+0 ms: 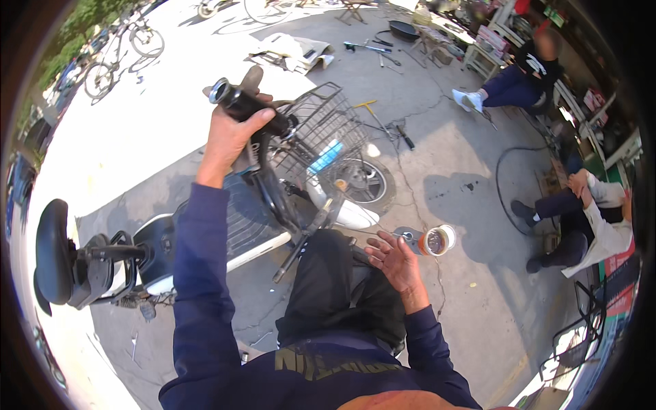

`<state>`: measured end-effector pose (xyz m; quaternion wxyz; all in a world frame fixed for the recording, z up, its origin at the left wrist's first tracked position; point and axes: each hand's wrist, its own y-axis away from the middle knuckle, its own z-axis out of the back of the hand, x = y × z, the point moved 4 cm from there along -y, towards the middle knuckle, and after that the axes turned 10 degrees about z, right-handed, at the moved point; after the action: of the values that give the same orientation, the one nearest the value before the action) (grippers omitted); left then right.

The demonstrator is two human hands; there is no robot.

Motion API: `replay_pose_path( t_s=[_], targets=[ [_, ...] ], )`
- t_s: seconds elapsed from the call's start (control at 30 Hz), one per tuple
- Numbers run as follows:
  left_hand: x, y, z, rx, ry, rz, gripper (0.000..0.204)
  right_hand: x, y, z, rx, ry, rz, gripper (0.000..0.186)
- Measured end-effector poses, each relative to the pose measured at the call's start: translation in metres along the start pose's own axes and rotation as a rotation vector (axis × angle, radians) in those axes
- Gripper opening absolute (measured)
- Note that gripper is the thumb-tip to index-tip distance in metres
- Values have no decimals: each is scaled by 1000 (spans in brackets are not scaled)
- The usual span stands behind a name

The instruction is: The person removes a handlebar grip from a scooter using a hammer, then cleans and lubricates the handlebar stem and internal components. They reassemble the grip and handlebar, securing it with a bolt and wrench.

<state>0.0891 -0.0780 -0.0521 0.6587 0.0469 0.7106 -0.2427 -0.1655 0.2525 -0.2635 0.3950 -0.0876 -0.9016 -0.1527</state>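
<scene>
My left hand [229, 137] grips a black metal tube [240, 104] with a shiny ring at its upper end. This tube stands at the front of a white and black electric scooter [229, 208], which lies across my left side. My right hand [398, 265] is palm up with fingers apart, holding nothing, beside a small orange and white tub [437, 240]. Small metal pieces seem to be inside the tub. Beyond my knees, the front wheel [369, 182] and white fender [355, 214] rest by a wire basket [324, 130] with something blue in it.
A yellow-handled T-shaped tool [369, 109] lies on the concrete near a black-handled tool [405, 137]. Two people sit at the right, one in a light jacket [601, 219], one in a black top [536, 68]. A hose [502, 179] curves near them. Bicycles [123, 51] stand far left.
</scene>
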Motion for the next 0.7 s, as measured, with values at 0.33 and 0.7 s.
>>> replay_pose_path(
  t_s=[0.33,0.7],
  targets=[
    [31,-14,31,257,-34,168,79,-3,-10,-15,89,83,-68,65],
    [25,-5,37,93,-211,38,73,-6,-5,8,-6,54,-59,61]
  ],
)
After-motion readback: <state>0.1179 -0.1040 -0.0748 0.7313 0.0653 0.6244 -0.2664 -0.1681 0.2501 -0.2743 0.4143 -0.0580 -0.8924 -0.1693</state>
